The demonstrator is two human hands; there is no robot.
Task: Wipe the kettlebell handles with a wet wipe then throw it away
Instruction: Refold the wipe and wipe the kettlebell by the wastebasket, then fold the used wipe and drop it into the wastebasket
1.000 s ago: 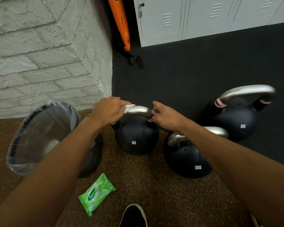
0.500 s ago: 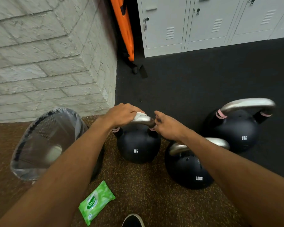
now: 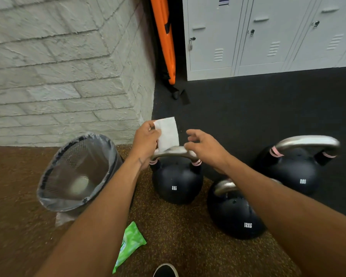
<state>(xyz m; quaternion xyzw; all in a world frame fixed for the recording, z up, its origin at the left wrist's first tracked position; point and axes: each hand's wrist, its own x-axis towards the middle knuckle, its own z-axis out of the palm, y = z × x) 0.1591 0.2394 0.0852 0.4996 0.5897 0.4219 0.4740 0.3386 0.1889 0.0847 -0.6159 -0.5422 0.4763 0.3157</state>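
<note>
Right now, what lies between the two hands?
Head view: the white wet wipe, pinched upright by the left hand, and below it the steel handle of the leftmost 8KG kettlebell. The right hand holds nothing.

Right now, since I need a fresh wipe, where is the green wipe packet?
Head view: green wipe packet lies on the brown floor, low centre, left of the shoe, near the bin.

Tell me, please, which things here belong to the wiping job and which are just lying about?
Job: wet wipe pinched in the left hand; right hand by the handle of the near 8KG kettlebell; 12KG kettlebell; far 8KG kettlebell; lined mesh bin; green wipes pack.
Lying about: orange board; grey lockers; black shoe.
</note>
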